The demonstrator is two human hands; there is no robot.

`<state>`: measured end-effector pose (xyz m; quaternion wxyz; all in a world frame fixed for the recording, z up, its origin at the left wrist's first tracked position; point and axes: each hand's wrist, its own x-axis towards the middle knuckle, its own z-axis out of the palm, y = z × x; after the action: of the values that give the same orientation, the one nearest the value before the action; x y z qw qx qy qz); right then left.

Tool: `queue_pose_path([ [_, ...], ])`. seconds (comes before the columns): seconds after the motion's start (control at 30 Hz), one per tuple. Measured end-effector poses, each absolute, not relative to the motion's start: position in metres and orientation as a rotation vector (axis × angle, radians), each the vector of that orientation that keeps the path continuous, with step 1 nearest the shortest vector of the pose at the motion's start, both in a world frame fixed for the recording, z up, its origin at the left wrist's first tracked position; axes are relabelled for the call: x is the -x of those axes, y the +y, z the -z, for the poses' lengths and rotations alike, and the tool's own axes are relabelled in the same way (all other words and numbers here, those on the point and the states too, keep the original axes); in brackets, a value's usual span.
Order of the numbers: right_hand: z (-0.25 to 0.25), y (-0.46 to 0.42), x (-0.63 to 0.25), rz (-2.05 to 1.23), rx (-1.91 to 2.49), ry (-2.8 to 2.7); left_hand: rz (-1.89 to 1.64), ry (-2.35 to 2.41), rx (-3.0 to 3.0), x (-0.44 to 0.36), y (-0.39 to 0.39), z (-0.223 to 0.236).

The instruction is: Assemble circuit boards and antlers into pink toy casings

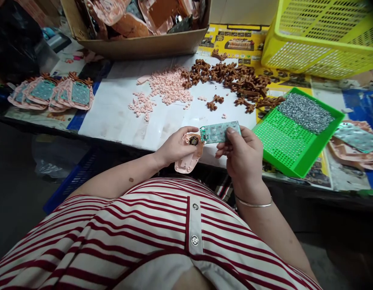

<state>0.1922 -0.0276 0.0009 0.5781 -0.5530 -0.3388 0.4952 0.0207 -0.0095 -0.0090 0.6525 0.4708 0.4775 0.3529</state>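
My left hand point(175, 148) grips a pink plastic shell point(188, 162) at the table's front edge, its hollow side up. A round dark part point(193, 140), which looks like a small speaker, sits in the shell near its far end. Between the thumb and fingers of my right hand point(242, 151) is a green circuit board point(218, 133), held flat. Its left end meets or overlaps the upper right of the shell; whether wires join them I cannot make out.
Small pink pieces point(171, 84) and brown antler-shaped pieces point(246, 82) lie beyond my hands. A green tray point(283, 137) of screws stands right, beside shells with boards point(357, 139). More such shells point(79, 94) lie left. A cardboard box point(144, 46) and yellow basket point(319, 52) stand behind.
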Motion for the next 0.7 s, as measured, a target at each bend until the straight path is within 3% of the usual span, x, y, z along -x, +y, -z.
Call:
queue_pose_path([
  [0.7, -0.006, -0.04, -0.208, -1.341, 1.194, -0.948, -0.691, 1.149, -1.205, -0.013, -0.008, 0.008],
])
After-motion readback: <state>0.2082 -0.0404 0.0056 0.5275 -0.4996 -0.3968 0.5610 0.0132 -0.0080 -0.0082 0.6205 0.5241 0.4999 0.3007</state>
